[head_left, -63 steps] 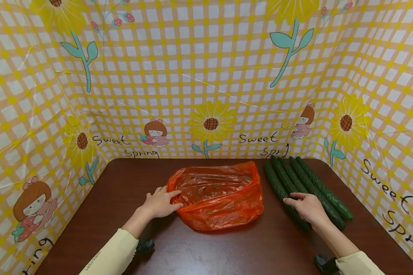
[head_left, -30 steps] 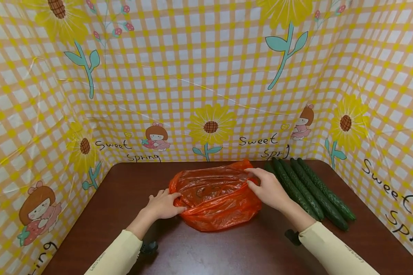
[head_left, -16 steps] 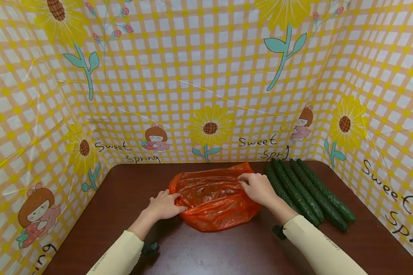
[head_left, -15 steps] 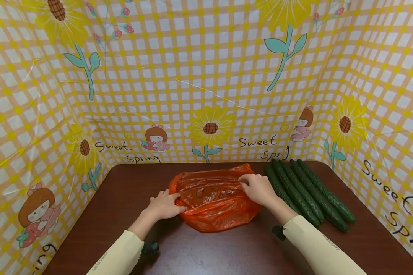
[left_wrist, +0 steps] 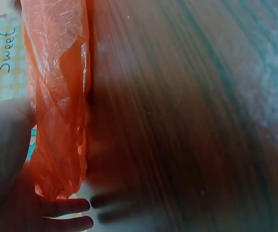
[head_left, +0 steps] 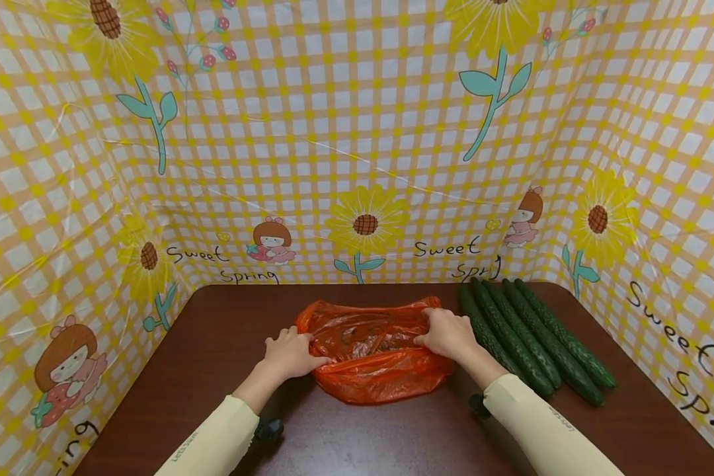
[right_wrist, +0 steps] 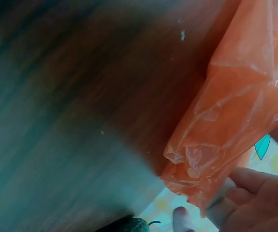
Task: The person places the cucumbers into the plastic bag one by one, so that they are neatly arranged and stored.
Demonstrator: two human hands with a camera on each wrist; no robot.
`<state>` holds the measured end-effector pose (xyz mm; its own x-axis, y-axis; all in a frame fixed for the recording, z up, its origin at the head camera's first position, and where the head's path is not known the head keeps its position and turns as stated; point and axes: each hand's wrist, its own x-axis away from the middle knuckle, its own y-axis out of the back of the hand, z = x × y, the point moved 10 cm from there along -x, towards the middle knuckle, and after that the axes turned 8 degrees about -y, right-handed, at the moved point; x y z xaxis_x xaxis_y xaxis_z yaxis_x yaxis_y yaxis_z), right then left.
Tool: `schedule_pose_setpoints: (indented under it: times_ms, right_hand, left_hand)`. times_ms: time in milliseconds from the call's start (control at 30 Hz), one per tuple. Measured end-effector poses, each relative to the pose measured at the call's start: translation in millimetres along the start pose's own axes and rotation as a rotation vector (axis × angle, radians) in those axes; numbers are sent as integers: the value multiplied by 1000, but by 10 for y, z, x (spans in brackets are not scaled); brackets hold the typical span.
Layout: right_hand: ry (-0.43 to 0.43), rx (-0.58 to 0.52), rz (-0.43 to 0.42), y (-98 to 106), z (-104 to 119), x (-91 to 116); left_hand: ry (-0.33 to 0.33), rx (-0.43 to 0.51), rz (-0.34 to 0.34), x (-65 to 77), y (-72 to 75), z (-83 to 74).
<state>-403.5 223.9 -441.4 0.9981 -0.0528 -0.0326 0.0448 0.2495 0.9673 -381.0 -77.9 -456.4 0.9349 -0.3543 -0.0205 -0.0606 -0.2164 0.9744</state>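
Note:
An orange-red plastic bag [head_left: 387, 385] sits on the table with its mouth facing up; thin folds of it show inside. At its left side, my left hand [head_left: 290, 354] grips the rim, thumb over the front edge. My right hand [head_left: 451, 334] holds the right side of the rim, thumb toward the inside. Both wrist views show the bag's crinkled wall beside the hands, with two fingers [left_wrist: 66, 208] stretched out below it in the left wrist view. Several long green cucumbers [head_left: 538, 340] lie side by side to the right of the bag.
A dark brown wooden table [head_left: 357, 439] carries everything. Checked yellow and white cloth walls [head_left: 357, 119] with sunflowers enclose its back and sides. One cucumber's stem end [right_wrist: 132, 224] appears at the bottom of the right wrist view.
My right hand has left the cucumbers and moved left onto the bag's right rim, and the mouth's far edge now sits lower. My left hand stays at the left side.

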Motion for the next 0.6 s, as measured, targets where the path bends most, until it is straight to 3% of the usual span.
schedule_pose_setpoints:
  times_ms: [167, 433, 600]
  right_hand:
    - [-52, 27, 90, -98, -46, -32]
    - [-118, -19, 171, -172, -138, -60]
    - [-98, -14, 208, -219, -130, -24]
  left_hand:
    - [1, -25, 22, -54, -36, -2]
    - [7, -61, 54, -59, -52, 13]
    - [3, -66, 44, -20, -53, 32]
